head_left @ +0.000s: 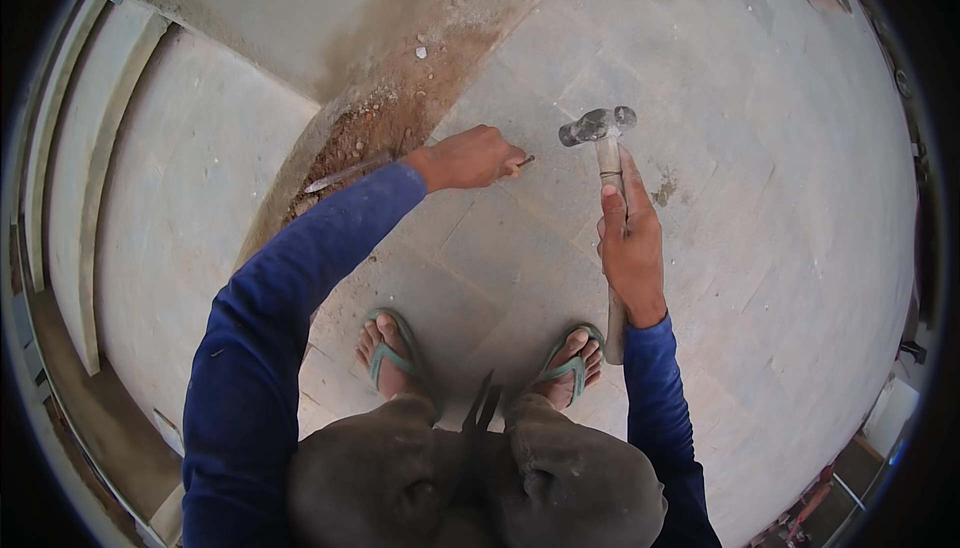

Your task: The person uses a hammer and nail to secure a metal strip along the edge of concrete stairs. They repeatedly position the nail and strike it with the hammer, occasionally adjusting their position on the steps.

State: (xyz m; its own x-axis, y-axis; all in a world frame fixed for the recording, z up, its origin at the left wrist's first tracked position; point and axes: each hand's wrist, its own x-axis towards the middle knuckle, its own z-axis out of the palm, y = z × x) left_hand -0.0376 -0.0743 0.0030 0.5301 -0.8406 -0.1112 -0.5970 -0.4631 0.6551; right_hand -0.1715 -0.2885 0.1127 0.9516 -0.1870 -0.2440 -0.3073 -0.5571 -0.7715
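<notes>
My right hand (632, 248) is wrapped round the wooden handle of a ball-peen hammer (599, 126), with the thumb laid along it. The hammer's grey, worn metal head points up and away from me, above the floor. To the left, my left hand (468, 158) is closed in a fist on a small thin rod (527, 161). Only the rod's dark tip shows past the fingers, so its kind is hidden. Beside my left wrist, a thin, pale pointed piece (345, 174) lies along the rubble, partly behind the sleeve.
A strip of reddish rubble (365, 133) runs diagonally between the tiled grey floor (720, 278) and pale slabs (190, 148). My sandalled feet (392, 358) stand below the hands. Ledges (105, 188) line the far left. Assorted objects crowd the right rim.
</notes>
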